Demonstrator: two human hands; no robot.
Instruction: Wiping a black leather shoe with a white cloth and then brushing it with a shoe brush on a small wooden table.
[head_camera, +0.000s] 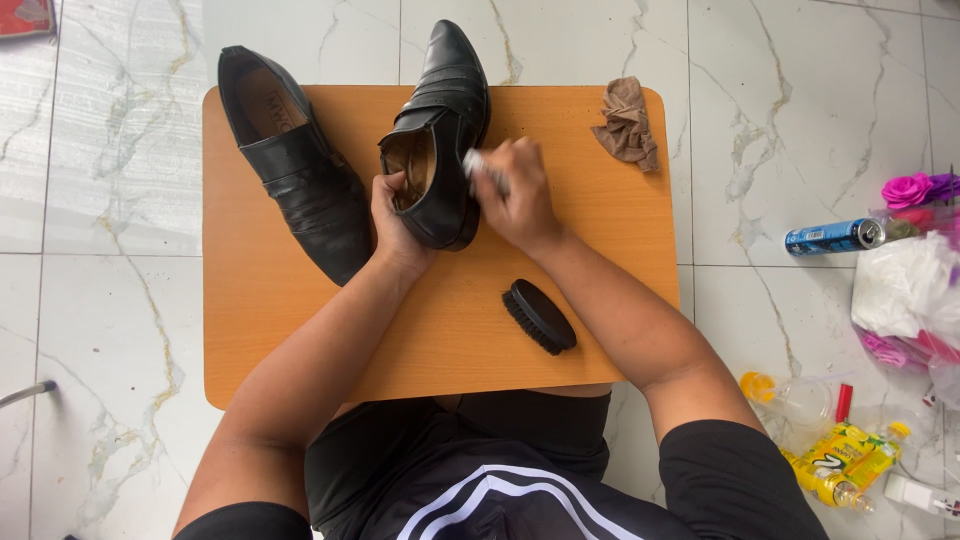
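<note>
I'm looking straight down at an orange table on a marble floor, and the work in hand is the rubbing of a black shoe. My left hand grips that shoe at the heel end, fingers hooked over the collar and into the opening, tipping it up on its side near the table's middle. My right hand is curled tight around a small whitish cloth, pressing it against the shoe's outer flank; I judge this to be the applying or wiping stage, not the buffing, since the brush lies idle on the table just below my right wrist, apart from both hands. The second shoe lies to the left, close beside my left hand; whether they touch I can't tell. A crumpled brown rag sits at the far right corner. The next move, as I read it, calls for a steady heel grip while the cloth works round the leather, turning the shoe to reach the far side. Hard to make out: most of the cloth is buried in my fist, the shoe's far flank is out of sight, and the clutter on the floor at right — a blue can, yellow bottles, plastic bags — is partly cut off.
</note>
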